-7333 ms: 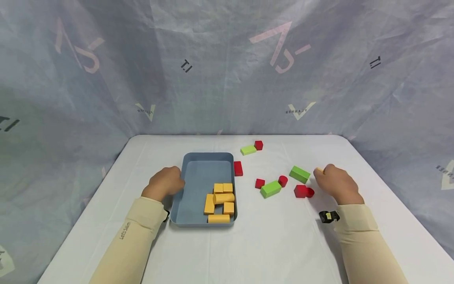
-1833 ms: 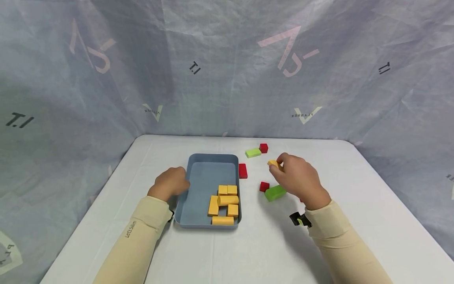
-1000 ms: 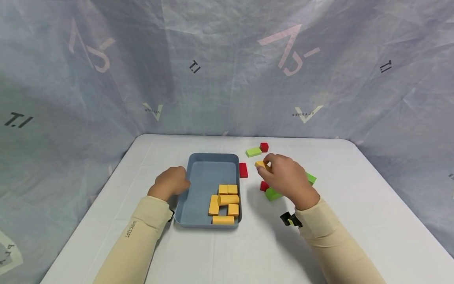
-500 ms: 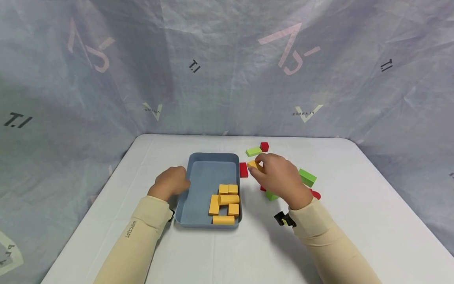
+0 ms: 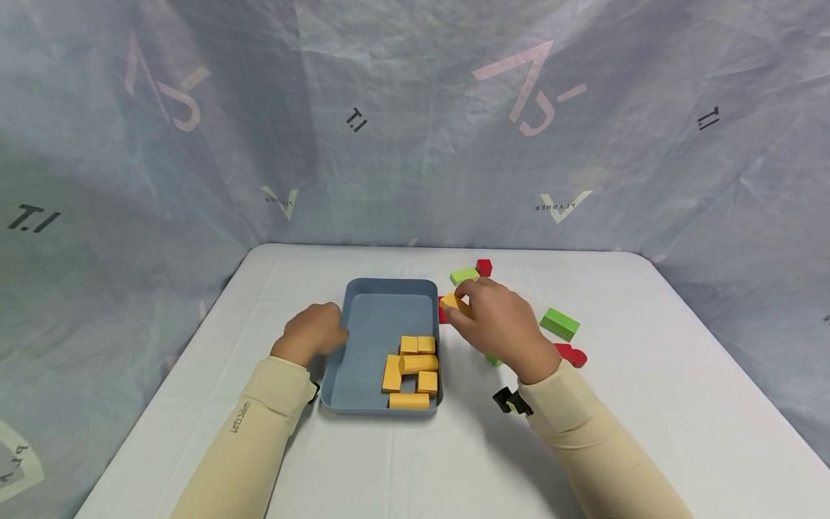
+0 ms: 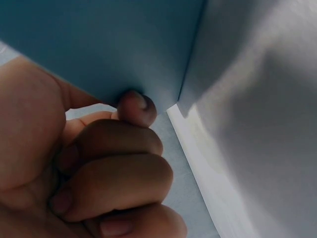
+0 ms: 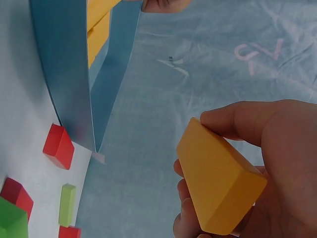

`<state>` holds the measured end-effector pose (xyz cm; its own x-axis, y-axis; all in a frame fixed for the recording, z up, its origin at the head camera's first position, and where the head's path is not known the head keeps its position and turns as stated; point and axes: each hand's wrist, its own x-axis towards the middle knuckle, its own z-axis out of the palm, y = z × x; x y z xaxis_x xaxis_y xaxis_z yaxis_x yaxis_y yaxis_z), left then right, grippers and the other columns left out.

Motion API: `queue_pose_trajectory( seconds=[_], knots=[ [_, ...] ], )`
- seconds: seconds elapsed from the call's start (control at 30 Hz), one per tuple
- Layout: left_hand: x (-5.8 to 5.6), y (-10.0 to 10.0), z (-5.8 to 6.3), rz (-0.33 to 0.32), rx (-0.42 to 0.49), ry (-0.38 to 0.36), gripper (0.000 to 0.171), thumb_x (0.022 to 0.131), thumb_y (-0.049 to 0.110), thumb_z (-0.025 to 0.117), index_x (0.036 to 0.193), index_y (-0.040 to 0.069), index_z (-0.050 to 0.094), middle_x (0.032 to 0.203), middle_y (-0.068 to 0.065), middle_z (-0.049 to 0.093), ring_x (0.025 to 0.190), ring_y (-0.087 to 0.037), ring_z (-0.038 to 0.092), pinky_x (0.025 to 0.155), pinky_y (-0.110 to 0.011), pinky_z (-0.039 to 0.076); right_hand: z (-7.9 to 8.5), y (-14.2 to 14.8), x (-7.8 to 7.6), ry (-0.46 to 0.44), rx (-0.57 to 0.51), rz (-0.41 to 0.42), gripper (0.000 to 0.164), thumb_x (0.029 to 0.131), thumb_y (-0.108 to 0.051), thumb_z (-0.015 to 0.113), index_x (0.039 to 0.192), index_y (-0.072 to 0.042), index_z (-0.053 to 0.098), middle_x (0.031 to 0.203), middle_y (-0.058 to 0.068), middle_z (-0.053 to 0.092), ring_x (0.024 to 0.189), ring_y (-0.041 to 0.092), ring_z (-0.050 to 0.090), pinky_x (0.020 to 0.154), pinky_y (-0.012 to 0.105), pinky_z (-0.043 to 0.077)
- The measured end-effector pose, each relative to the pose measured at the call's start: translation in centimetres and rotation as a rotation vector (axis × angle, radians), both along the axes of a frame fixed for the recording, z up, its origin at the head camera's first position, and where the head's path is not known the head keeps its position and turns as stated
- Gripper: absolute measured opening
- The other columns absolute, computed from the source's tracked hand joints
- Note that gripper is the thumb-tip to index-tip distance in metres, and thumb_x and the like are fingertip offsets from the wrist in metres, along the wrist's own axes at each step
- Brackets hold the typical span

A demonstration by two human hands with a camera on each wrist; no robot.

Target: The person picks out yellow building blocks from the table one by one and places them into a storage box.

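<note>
My right hand (image 5: pixel 499 321) pinches a yellow block (image 7: pixel 218 178) between thumb and fingers, held above the table just right of the grey-blue tray (image 5: pixel 389 286). In the right wrist view the block has flat sides and one slanted end. My left hand (image 5: pixel 309 334) grips the tray's left wall; the left wrist view shows its thumb and index finger around the rim and the other fingers curled below. Inside the tray, at its near right, lie several yellow blocks, among them a cylinder (image 5: pixel 418 365) and a flat oblong block (image 5: pixel 392 373).
Right of the tray, a red block (image 5: pixel 444 311) is partly hidden behind the held block. A light green block (image 5: pixel 463 276) and a red cube (image 5: pixel 484 267) lie farther back. A green block (image 5: pixel 560 324) and red pieces (image 5: pixel 570 354) lie right of my right hand. A grey cloth hangs behind.
My right hand has carried the yellow block leftward, from the table's right side to near the tray's right wall. My left hand keeps its grip on the tray.
</note>
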<state>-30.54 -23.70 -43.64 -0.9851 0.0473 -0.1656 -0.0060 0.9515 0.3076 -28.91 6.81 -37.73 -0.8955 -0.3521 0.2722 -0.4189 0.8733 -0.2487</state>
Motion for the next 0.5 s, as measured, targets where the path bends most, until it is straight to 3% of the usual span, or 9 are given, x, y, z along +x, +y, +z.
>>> queue_pose_trajectory(
  seconds=[0.3,0.5],
  knots=[
    [-0.1,-0.1,-0.2,0.004,0.003,-0.002,0.016,0.083,0.013,0.052,0.068,0.011,0.055,0.061,-0.005,0.050,0.052,-0.020,0.048,0.042,-0.033,0.037,-0.1,-0.8,0.2,0.006,0.007,0.021,0.038,0.085,-0.049,0.062,0.104,-0.016,0.064,0.092,-0.003,0.057,0.063,0.013,0.048,0.049,0.032,0.044],
    [-0.2,-0.2,-0.2,0.002,-0.001,-0.004,0.015,0.084,0.014,0.052,0.069,0.011,0.056,0.062,-0.006,0.051,0.053,-0.020,0.048,0.042,-0.034,0.037,-0.3,-1.4,0.2,0.015,0.015,0.035,0.035,0.086,-0.048,0.061,0.102,-0.018,0.064,0.089,-0.003,0.055,0.062,0.012,0.048,0.048,0.031,0.044]
  ],
)
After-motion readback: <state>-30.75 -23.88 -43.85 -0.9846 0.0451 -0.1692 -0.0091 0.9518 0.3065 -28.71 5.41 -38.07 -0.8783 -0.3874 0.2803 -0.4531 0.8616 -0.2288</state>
